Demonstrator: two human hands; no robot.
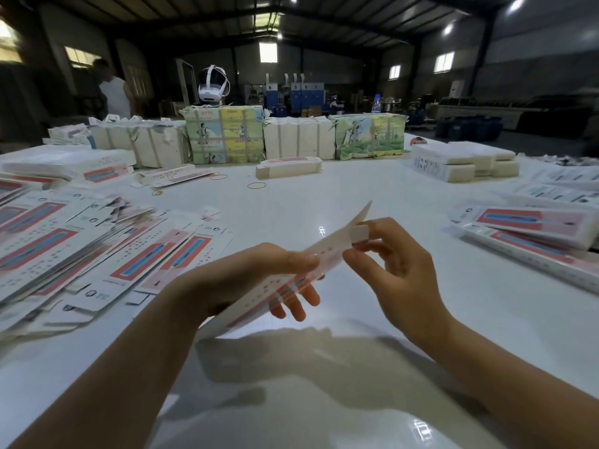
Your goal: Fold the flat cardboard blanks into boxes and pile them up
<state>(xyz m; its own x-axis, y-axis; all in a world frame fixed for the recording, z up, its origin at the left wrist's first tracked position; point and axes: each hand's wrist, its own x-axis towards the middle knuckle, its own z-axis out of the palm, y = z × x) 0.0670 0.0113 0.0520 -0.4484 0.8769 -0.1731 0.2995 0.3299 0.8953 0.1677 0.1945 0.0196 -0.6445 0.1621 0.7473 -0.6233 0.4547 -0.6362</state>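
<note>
Left hand [252, 280] gripping one flat cardboard blank [301, 270] mid-length, thumb on top, fingers [291, 306] curled underneath, held above white table [324, 202]. Blank tilted, far end up and away toward right hand [392, 270], near end low by left wrist. Right hand pinching small white end flap [359, 234] on blank's far edge, thumb and forefinger closed on it, remaining fingers loosely curled. Loose heap of flat blanks [97, 251] spread just left of left hand, red-and-blue print facing up. Pile of folded boxes [531, 234] well right of right hand. Single folded box [288, 167] lying beyond both hands, mid-table. Rubber bands [256, 185] near it, apart from hands. Row of wrapped bundles [291, 137] along far side of table, white headset [212, 84] sitting on top of one. Stack of white blanks [466, 160] far beyond right hand. Person in white top [113, 92] standing far beyond left hand, in the dim background.
</note>
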